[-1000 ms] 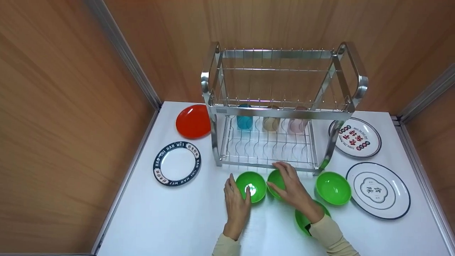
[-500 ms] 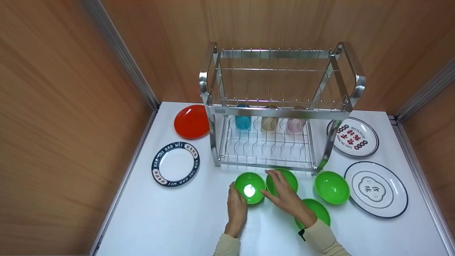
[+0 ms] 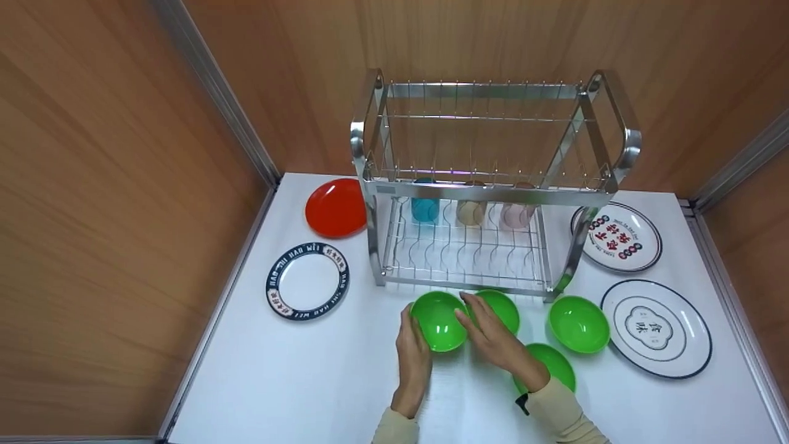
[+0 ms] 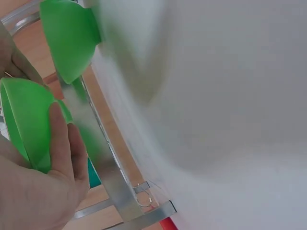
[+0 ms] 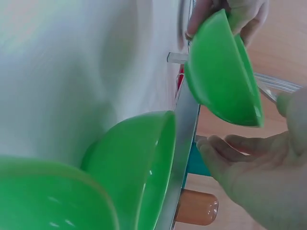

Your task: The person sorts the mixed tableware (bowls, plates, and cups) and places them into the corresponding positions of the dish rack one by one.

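My left hand (image 3: 414,351) grips a green bowl (image 3: 439,324) by its left side, thumb and fingers on its wall. In the left wrist view the bowl (image 4: 33,120) is tilted and off the table. My right hand (image 3: 496,345) is at the bowl's right, fingers extended; in the right wrist view this hand (image 5: 254,167) is apart from the held bowl (image 5: 218,72). Partly behind it sits a second green bowl (image 3: 502,311). Another bowl (image 3: 555,367) lies partly under the right forearm, and a further one (image 3: 578,325) stands to the right.
A two-tier metal dish rack (image 3: 487,196) stands behind the bowls, with a blue cup (image 3: 425,209), a tan cup (image 3: 471,213) and a pink cup (image 3: 516,214). Left are a red plate (image 3: 336,208) and dark-rimmed plate (image 3: 308,282); right, two white plates (image 3: 622,237).
The left hand has closed on the left-hand bowl and raised it off the table. The right hand has shifted left from the second bowl toward the held one.
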### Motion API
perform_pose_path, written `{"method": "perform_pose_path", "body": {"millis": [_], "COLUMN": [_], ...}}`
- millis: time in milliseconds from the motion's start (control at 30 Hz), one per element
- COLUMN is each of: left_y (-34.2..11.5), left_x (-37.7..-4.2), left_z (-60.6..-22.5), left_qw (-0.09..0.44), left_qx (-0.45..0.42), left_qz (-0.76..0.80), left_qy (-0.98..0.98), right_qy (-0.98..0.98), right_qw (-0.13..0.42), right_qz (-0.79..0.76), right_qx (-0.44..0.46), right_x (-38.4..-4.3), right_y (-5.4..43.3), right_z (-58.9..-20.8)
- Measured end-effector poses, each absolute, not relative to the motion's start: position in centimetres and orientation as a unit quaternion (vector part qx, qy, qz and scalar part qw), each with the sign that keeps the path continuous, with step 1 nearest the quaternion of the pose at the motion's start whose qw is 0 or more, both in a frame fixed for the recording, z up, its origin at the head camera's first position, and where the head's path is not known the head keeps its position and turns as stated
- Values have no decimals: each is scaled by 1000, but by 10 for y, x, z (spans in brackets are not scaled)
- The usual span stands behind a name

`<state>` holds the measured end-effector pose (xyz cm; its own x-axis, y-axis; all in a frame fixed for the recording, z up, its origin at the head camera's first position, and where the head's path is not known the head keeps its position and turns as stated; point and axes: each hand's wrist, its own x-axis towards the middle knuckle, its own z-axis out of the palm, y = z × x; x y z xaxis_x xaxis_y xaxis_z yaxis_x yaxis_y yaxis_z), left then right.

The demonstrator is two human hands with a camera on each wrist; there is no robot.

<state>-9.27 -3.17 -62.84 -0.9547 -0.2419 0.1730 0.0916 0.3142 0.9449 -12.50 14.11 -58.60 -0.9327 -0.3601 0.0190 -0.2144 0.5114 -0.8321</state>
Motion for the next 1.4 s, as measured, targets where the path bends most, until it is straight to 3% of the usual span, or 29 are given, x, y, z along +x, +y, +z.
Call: {"method": "perform_pose_path", "body": {"millis": [233, 600, 867, 1100, 1400], "left_y": [-24, -17, -15, -11, -5], "left_x": [-96, -103, -111, -117, -121], "left_z": [-621, -618, -615, -610, -603], "left_qw": [236, 366, 435, 444, 388], "left_qx": [6, -89, -140, -173, -201], "left_qz": [-541, -406, -354, -382, -420], "left_qy": [-807, -833, -816, -791, -795], "right_qy": [821, 687, 605, 603, 665], "right_qw": [115, 269, 325, 318, 273], "right_qz": [-544, -666, -721, -725, -683], "right_qx": [-131, -106, -91, -96, -130], "right_x": [-124, -125, -130, -131, -143], "right_y": [145, 159, 163, 171, 184], "right_z": [-576, -558, -551, -547, -542]}}
